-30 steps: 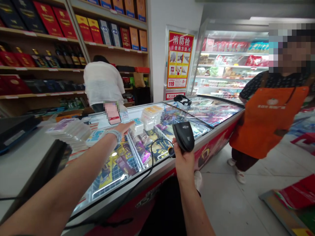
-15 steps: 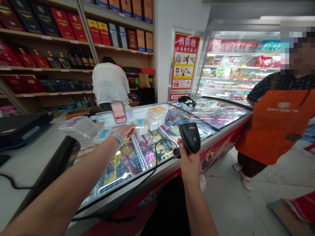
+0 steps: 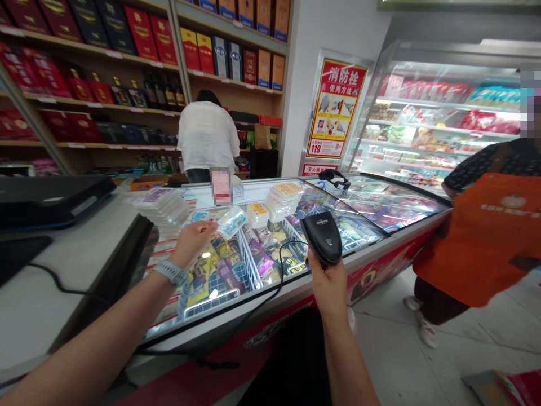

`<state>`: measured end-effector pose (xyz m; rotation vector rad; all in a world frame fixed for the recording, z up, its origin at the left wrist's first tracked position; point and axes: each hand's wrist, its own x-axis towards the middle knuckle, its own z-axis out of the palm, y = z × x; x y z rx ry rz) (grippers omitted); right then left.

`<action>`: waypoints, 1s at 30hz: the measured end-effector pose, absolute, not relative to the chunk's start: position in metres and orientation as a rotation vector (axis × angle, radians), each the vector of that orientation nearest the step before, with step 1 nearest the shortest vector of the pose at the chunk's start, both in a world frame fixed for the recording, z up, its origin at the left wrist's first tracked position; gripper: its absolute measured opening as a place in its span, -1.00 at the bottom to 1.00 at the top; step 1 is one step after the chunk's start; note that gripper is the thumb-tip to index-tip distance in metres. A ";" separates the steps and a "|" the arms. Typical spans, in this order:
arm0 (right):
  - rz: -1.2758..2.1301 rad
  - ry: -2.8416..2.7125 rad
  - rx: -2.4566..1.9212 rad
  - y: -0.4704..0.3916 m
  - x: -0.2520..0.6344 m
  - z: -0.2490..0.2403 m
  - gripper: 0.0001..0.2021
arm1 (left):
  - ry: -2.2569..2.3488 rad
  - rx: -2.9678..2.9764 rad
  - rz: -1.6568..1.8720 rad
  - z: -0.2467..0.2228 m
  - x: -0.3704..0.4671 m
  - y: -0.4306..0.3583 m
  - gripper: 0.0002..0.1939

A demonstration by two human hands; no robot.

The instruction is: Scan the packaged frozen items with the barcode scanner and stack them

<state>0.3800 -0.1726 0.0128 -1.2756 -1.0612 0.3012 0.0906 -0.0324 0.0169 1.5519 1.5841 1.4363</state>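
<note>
My left hand [image 3: 193, 243], with a pale watch band on its wrist, pinches the edge of a clear flat pack with a blue label [image 3: 232, 221] above the freezer's glass top. Wrapped in my right hand [image 3: 328, 282] is a black barcode scanner [image 3: 323, 237], its head pointing up and away from me. The scanner's cable [image 3: 282, 270] loops down to the left over the freezer edge. Just beyond the held pack are a pack with an orange label [image 3: 257, 213] and a taller stack of clear packs [image 3: 284, 202]. Another stack [image 3: 163, 210] stands left of my left hand.
Beneath the glass of the chest freezer [image 3: 359, 248], wire baskets hold bagged goods. A white counter [image 3: 80, 242] with a black device [image 3: 54, 197] is at left. A person in an orange apron [image 3: 490, 237] stands right; another in white [image 3: 208, 138] bends near the shelves.
My left hand has drawn back leftward, lifting the blue-labelled pack off an orange-labelled one. The view has turned slightly left. My right hand still holds the scanner.
</note>
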 end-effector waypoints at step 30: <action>0.337 -1.726 -1.344 -0.145 0.313 0.014 -0.80 | 1.537 1.465 1.652 0.008 0.057 -0.046 -0.59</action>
